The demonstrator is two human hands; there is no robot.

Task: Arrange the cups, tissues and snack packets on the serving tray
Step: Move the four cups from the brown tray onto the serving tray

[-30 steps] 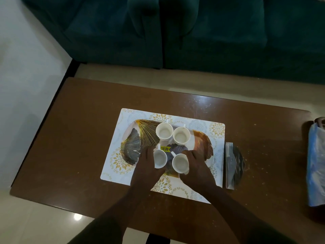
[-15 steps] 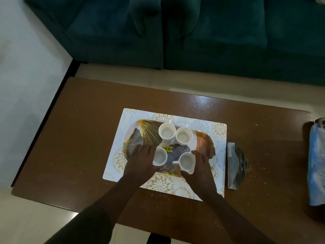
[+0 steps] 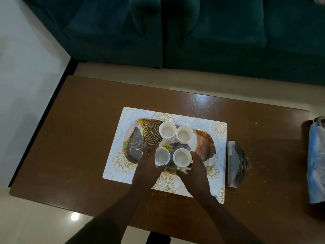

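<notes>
Several white cups stand on the oval serving tray (image 3: pixel 140 131), which has gold and grey leaf patterns and a yellow price sticker. Two cups (image 3: pixel 167 129) (image 3: pixel 184 134) sit at the tray's far side. My left hand (image 3: pixel 149 166) wraps the near-left cup (image 3: pixel 162 155). My right hand (image 3: pixel 195 169) holds the near-right cup (image 3: pixel 182 157) by its side and handle. A silvery snack packet (image 3: pixel 235 163) lies on the table to the right of the mat. A blue and white plastic bag (image 3: pixel 316 162) lies at the far right edge.
The tray rests on a white placemat (image 3: pixel 123 159) with gold flowers, in the middle of a brown wooden table (image 3: pixel 79 138). A dark teal sofa (image 3: pixel 175 32) stands beyond the table. Pale floor shows to the left.
Both hands have shifted slightly on the two near cups; the near-right cup has moved a little closer to the near-left one. The view has drifted slightly.
</notes>
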